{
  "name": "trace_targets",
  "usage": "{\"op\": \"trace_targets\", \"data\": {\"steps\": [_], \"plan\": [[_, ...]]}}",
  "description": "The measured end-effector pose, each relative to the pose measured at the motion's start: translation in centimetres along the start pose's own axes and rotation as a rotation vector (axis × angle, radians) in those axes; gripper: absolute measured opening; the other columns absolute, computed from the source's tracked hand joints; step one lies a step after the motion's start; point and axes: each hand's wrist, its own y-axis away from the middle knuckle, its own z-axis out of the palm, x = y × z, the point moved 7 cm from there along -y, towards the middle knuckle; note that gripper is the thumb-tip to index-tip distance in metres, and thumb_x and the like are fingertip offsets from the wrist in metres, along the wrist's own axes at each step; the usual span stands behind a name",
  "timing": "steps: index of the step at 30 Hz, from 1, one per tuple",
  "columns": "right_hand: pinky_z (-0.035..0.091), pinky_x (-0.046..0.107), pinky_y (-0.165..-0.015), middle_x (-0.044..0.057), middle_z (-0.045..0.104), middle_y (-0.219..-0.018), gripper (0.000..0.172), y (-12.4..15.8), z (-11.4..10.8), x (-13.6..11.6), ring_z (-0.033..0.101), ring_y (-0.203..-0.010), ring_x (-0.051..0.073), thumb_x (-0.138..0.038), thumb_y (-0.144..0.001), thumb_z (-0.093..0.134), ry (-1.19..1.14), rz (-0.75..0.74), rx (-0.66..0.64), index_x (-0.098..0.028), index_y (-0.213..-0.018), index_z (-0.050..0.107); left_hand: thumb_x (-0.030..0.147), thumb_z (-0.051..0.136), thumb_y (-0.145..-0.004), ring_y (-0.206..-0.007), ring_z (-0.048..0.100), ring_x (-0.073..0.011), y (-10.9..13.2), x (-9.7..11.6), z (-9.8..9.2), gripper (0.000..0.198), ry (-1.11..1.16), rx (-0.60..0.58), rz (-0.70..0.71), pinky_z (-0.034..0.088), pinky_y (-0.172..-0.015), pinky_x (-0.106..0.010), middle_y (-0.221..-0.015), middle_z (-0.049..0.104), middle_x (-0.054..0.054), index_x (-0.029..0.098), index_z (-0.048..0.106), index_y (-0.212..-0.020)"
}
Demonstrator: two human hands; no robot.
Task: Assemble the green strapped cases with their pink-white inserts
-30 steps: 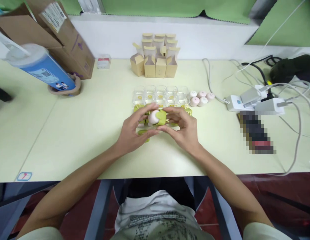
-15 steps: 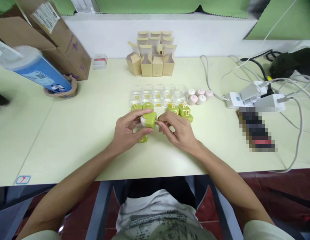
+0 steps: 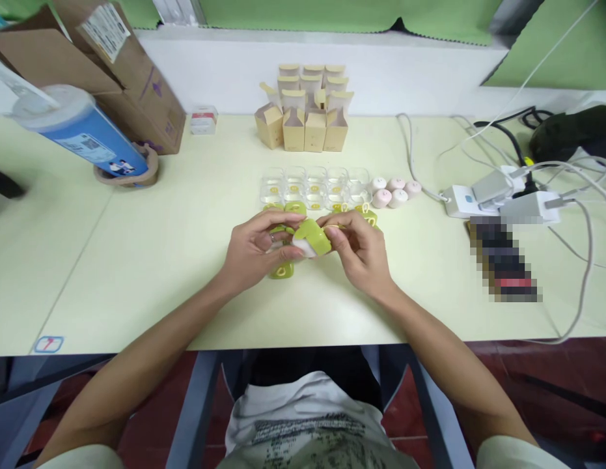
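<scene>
A small green-and-white case [image 3: 313, 238] is held between the thumb and fingers of my left hand [image 3: 256, 246], tilted above the table. My right hand [image 3: 358, 247] pinches a thin yellow loop [image 3: 333, 227] at the case's right end. Under and beside my left hand lie more green cases [image 3: 282, 271] with yellow loops. Others [image 3: 370, 216] lie just behind my right hand, partly hidden by it. Beyond them stand rows of clear plastic containers [image 3: 315, 185] with yellow labels.
Several pink and white capped cylinders [image 3: 381, 197] stand right of the containers. Open cardboard boxes [image 3: 303, 127] line the wall. A power strip [image 3: 466, 200] with cables and a pixelated object [image 3: 502, 260] lie at right. A blue canister [image 3: 95, 146] and a large carton [image 3: 151, 98] stand at left.
The green-and-white case has shifted right and turned, so its white part faces down and left. My right hand has moved slightly right with it. The view has shifted a little.
</scene>
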Motion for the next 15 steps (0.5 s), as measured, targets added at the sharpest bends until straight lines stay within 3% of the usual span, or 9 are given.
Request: {"op": "trace_targets", "data": {"steps": [6, 9, 11, 15], "plan": [[0.07, 0.03, -0.058, 0.005, 0.079, -0.109, 0.022, 0.1, 0.48, 1.16, 0.08, -0.077, 0.018, -0.047, -0.11, 0.068, -0.176, 0.128, 0.015, -0.025, -0.111, 0.066, 0.037, 0.094, -0.09, -0.094, 0.074, -0.0175, 0.01, 0.32, -0.09, 0.031, -0.045, 0.003, 0.023, 0.065, -0.08, -0.031, -0.101, 0.077, -0.006, 0.036, 0.089, -0.12], [0.07, 0.03, -0.061, 0.005, 0.079, -0.111, 0.022, 0.22, 0.55, 0.89, 0.08, -0.079, 0.017, -0.047, -0.109, 0.07, -0.175, 0.12, 0.035, -0.025, -0.113, 0.069, 0.046, 0.1, -0.081, -0.106, 0.076, -0.0212, 0.17, 0.31, 0.08, 0.041, -0.001, 0.02, 0.057, 0.067, -0.085, -0.033, -0.113, 0.077, -0.008, 0.035, 0.089, -0.119], [0.071, 0.029, -0.068, 0.006, 0.08, -0.118, 0.023, 0.25, 0.54, 0.61, 0.082, -0.091, 0.018, -0.047, -0.11, 0.069, -0.152, 0.104, 0.023, -0.026, -0.118, 0.072, 0.046, 0.107, -0.07, -0.107, 0.077, -0.0223, 0.19, 0.45, -0.01, 0.052, 0.013, 0.043, 0.084, 0.069, -0.086, -0.034, -0.113, 0.079, -0.008, 0.034, 0.089, -0.117], [0.073, 0.035, -0.082, 0.008, 0.081, -0.126, 0.04, 0.02, 0.63, 0.6, 0.083, -0.104, 0.022, -0.058, -0.104, 0.075, -0.178, 0.092, -0.101, -0.027, -0.13, 0.075, 0.036, 0.104, -0.076, -0.085, 0.077, -0.0172, -0.01, 0.95, -0.28, 0.035, -0.02, 0.025, 0.1, 0.069, -0.073, -0.03, -0.094, 0.08, -0.006, 0.033, 0.091, -0.108]]}}
